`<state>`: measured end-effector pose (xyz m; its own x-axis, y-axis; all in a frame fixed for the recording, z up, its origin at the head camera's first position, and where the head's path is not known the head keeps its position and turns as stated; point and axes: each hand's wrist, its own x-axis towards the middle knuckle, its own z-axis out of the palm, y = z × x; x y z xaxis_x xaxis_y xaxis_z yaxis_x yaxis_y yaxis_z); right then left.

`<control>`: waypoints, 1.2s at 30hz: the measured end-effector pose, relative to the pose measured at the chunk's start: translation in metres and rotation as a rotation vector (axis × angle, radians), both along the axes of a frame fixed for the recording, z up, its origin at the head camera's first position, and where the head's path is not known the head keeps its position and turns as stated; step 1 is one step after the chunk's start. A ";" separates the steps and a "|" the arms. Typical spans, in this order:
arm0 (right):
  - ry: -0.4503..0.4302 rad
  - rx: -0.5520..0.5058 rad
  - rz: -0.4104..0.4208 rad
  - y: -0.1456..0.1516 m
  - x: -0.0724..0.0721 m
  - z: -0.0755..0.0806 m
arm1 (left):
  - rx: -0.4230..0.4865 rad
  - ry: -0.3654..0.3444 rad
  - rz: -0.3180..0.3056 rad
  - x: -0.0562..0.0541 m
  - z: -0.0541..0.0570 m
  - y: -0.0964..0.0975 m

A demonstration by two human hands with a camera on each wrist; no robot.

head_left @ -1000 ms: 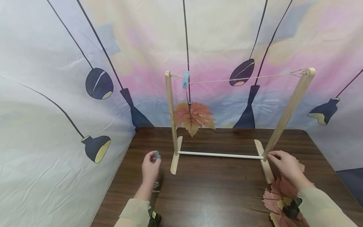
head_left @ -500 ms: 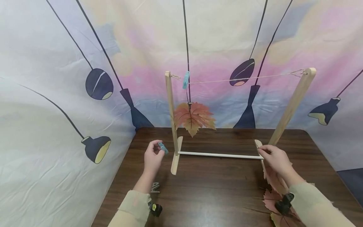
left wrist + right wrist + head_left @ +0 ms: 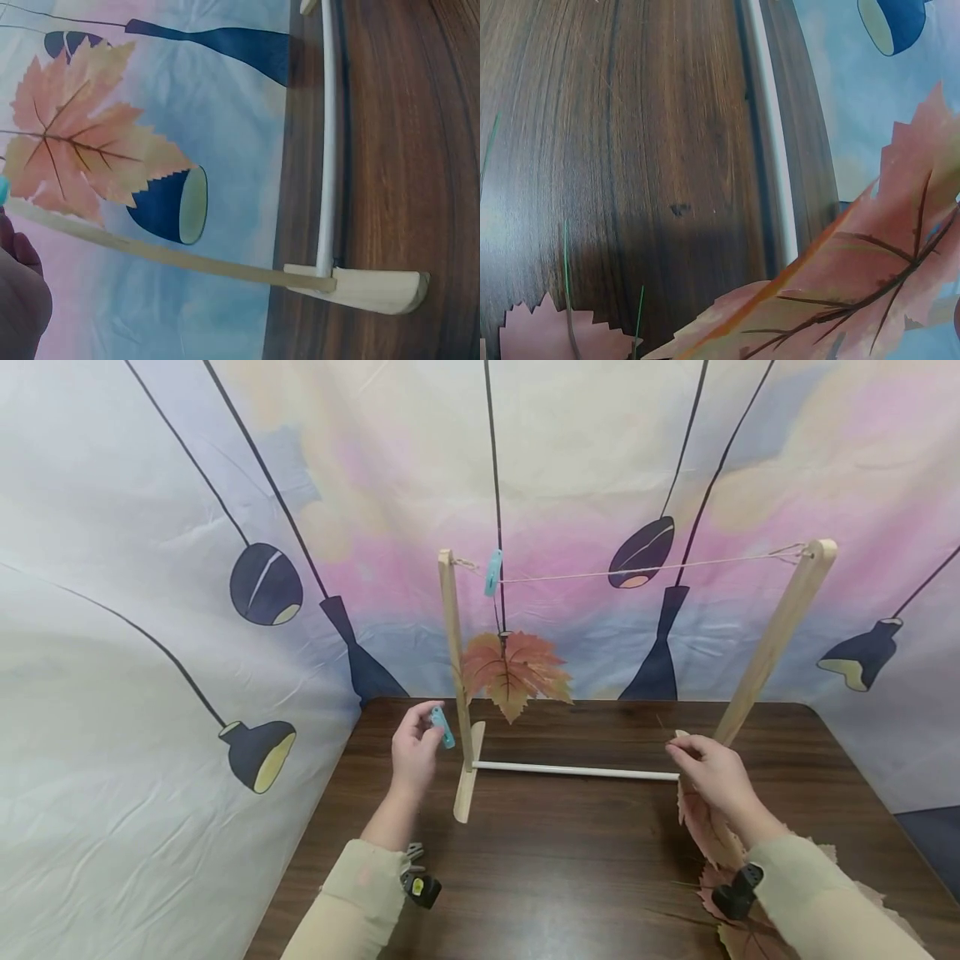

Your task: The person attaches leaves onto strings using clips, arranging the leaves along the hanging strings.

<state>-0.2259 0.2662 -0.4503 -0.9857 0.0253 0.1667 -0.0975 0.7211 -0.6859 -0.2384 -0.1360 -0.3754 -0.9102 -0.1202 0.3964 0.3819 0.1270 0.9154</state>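
My left hand (image 3: 415, 756) pinches a light blue clothespin (image 3: 443, 728) just left of the stand's left post. Between the fingertips of my right hand (image 3: 720, 777) is the thin stem of an artificial maple leaf (image 3: 703, 831), whose blade hangs below the hand; the right wrist view shows this leaf (image 3: 885, 277) large, with dark veins. Another orange maple leaf (image 3: 516, 672) hangs by its stem from a blue clothespin (image 3: 492, 573) on the string (image 3: 600, 575), near its left end. In the left wrist view that hanging leaf (image 3: 82, 142) faces the camera.
The wooden stand has a left post (image 3: 455, 652), a right post (image 3: 776, 639) and a white crossbar (image 3: 577, 770) low between them. More leaves (image 3: 750, 939) lie at the table's right front. Grey clothespins (image 3: 415, 853) lie beside my left forearm, partly hidden.
My left hand has risen and moved slightly right with the blue clothespin. My right hand has moved left from beside the right post, lifting a leaf by its stem from the others.
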 end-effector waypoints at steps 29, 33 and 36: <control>0.037 -0.009 -0.004 -0.016 -0.007 0.002 | -0.173 0.073 -0.053 -0.034 0.021 0.028; 0.042 -0.009 -0.004 -0.018 -0.010 0.003 | -0.228 0.068 -0.088 -0.035 0.033 0.032; 0.036 -0.008 0.007 -0.020 -0.011 0.004 | -0.279 0.118 -0.131 -0.037 0.043 0.035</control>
